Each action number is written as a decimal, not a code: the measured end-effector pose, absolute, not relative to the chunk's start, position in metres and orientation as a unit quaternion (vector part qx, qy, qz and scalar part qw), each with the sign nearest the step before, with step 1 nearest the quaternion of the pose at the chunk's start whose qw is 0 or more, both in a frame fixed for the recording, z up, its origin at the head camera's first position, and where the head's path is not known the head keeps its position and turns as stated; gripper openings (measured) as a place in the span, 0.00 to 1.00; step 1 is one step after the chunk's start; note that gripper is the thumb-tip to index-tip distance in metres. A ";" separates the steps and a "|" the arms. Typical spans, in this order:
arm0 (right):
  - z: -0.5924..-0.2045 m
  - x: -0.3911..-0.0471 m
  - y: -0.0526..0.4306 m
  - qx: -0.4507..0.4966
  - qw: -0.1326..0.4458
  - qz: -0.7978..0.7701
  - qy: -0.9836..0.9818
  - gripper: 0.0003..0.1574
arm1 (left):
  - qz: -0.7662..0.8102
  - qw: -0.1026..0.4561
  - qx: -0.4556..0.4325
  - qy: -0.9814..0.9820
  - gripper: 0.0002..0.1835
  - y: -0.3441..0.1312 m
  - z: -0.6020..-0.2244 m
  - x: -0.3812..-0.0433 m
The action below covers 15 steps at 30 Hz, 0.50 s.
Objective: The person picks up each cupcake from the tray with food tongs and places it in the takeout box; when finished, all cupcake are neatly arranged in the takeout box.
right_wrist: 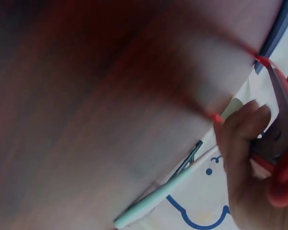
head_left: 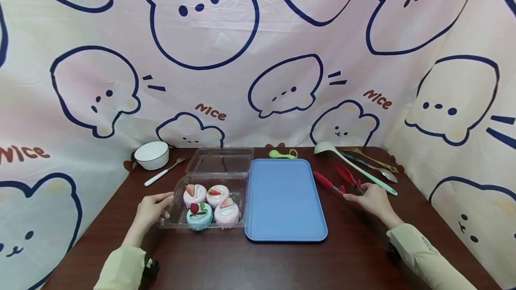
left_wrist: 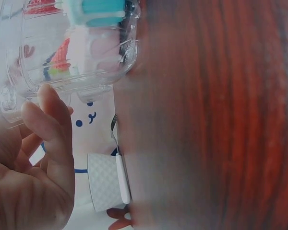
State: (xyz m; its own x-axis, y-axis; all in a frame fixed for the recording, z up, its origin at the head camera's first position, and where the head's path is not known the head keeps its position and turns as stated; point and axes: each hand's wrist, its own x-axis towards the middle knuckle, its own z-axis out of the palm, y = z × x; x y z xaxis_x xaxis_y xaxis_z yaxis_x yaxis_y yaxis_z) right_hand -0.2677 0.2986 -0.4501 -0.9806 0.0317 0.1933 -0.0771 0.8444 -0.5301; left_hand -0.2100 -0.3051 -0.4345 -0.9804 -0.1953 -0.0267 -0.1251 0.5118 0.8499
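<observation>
My left hand (head_left: 150, 214) holds the left rim of a clear plastic container (head_left: 242, 185), its lid (head_left: 221, 161) folded back. Fingertips meet the container's corner in the left wrist view; the thumb is partly hidden. Inside sit several small round cakes, such as a blue cake (head_left: 199, 219) and a pink cake (head_left: 227, 215), topped with fruit pieces. On the right, my right hand (head_left: 372, 202) grips red tongs (head_left: 327, 183), their two arms spread and pointing away from me. The right wrist view shows the tongs' red handle (right_wrist: 283, 179) within the hand. Between the hands lies a blue tray (head_left: 284, 200).
At the back left are a white bowl (head_left: 151, 155) and a white-handled fork (head_left: 159, 176). A green spoon (head_left: 282, 154) lies behind the tray. A pale green ladle (head_left: 350, 162), a dark-handled spoon (head_left: 371, 165) and a gold fork (head_left: 376, 161) lie at the back right.
</observation>
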 end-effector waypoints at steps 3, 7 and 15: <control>-0.450 -0.267 0.297 -0.006 0.086 0.274 -0.958 0.59 | -0.485 0.035 0.093 -0.869 0.23 -0.305 -0.434 -0.210; -0.449 -0.262 0.293 -0.024 0.060 0.273 -0.960 0.64 | -0.480 0.037 0.094 -0.871 0.23 -0.305 -0.433 -0.210; -0.438 -0.253 0.297 -0.022 -0.004 0.324 -0.946 0.50 | -0.477 0.033 0.090 -0.874 0.23 -0.304 -0.433 -0.209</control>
